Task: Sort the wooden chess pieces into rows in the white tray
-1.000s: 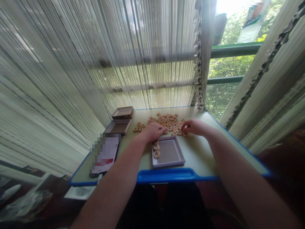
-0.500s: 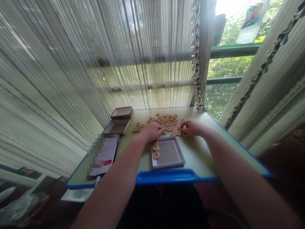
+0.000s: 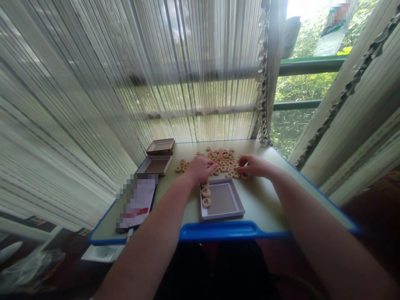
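Note:
Several round wooden game pieces [image 3: 222, 160] with dark and red marks lie scattered at the far middle of a small cream table [image 3: 265, 204] with a blue rim. My left hand [image 3: 200, 168] rests on the near edge of the pile, fingers curled over pieces. My right hand [image 3: 254, 165] is at the pile's right edge, fingertips pinched around a piece. A shallow lavender tray [image 3: 222, 199] lies just in front of both hands, with three pieces [image 3: 205, 193] lined along its left wall.
Two brown box halves [image 3: 158, 158] sit at the table's far left. A blurred flat object [image 3: 136, 203] lies at the near left. Striped curtains hang behind and to the right, with a window opening [image 3: 293, 104] beyond.
My left hand has shifted slightly away from the tray into the pile, uncovering the third piece in the tray. My right hand stays at the pile's right edge.

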Motion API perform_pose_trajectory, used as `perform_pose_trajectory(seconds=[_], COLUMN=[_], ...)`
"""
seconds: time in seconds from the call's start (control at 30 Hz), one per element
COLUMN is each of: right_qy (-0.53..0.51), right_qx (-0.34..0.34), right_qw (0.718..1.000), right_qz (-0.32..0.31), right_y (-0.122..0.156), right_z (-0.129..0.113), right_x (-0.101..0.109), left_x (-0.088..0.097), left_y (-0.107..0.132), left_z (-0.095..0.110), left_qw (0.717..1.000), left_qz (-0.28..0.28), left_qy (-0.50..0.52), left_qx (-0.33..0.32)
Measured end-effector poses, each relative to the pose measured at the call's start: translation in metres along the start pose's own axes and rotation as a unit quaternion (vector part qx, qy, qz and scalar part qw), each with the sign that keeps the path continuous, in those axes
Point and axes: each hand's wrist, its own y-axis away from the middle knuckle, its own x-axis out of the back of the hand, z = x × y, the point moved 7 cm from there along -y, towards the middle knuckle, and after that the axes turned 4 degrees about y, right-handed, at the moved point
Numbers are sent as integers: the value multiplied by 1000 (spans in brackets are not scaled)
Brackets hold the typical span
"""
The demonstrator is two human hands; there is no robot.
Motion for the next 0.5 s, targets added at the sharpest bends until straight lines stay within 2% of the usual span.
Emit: perform_pose_trajectory(seconds=[0.13, 0.23, 0.5], right_qy=[-93, -164, -276], right_qx=[-9, -6, 38], right_qw=[995, 986, 959], right_qz=[28, 23, 50], right_y=[3, 5, 8], right_z=[-10, -24, -52], right_x=[0, -5, -11], left_x=[0, -1, -2], left_y=[0, -1, 0], left_z=[0, 1, 8], left_qw=[1000, 1000, 998], left_qz=[7, 3, 4], left_qy=[8, 28, 61], left_qx=[2, -2, -21])
